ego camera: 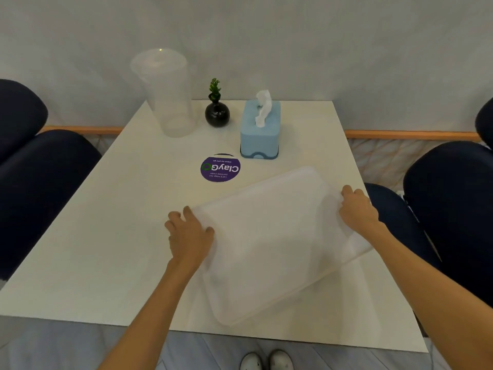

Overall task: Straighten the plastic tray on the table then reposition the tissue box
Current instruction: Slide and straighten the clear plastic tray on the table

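Observation:
A translucent white plastic tray [272, 244] lies on the white table [106, 236], turned askew, its right corner reaching past the table's right edge. My left hand [190, 233] grips the tray's left corner, fingers over the rim. My right hand [358, 208] holds the tray's far right edge. A light blue tissue box [260, 132] stands upright behind the tray, near the table's far side, with a white tissue sticking out of its top. The box is apart from the tray and from both hands.
A tall clear plastic cup with a lid [166, 94] stands at the far left. A small black vase with a green sprig [217, 113] sits beside it. A purple round sticker [220, 168] is on the tabletop. Dark blue seats [450, 198] flank the table.

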### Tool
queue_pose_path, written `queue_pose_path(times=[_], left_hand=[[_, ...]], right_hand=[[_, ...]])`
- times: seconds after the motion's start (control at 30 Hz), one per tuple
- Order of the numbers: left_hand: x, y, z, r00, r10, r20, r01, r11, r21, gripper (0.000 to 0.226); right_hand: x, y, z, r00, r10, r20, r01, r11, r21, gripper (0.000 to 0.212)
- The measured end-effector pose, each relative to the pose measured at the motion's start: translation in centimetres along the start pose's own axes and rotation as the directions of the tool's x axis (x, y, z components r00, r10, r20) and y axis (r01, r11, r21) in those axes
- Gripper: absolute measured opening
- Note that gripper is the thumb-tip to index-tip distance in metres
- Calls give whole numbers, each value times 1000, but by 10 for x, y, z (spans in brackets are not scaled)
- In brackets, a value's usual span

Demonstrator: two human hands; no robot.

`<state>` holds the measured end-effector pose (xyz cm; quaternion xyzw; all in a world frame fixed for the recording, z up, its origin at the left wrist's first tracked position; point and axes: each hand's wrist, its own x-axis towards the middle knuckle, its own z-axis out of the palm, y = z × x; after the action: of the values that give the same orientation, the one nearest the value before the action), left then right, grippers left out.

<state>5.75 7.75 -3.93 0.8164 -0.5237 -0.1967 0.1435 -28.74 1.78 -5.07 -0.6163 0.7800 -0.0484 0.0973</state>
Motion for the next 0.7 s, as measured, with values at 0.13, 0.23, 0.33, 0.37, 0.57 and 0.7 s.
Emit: queue_pose_path(times=[0.13,0.23,0.33,0.37,0.57,0.7], left_hand=[[-10,-9,6,987,-75,143,95,986,-138,45],[-2,-3,7,993,-28,116,44,990,-132,27],[19,14,8,996,24,91,-12,991,-133,29],[27,21,9,995,41,89,-29,991,-128,30],[64,52,14,986,120,117,-110,990,-86,31],[78,63,16,979,168,112,-161,985,-66,31]], right_hand=[[-3,8,-1,1000,31,4,-31,999,36,32],[-5,13,-2,998,65,3,-65,996,55,31],[-6,18,-3,993,114,-23,-112,991,78,30],[-6,20,-3,991,130,-27,-127,988,89,30],[-3,29,-4,971,239,-27,-234,963,131,33],[-2,29,-4,960,279,-25,-273,950,151,35]])
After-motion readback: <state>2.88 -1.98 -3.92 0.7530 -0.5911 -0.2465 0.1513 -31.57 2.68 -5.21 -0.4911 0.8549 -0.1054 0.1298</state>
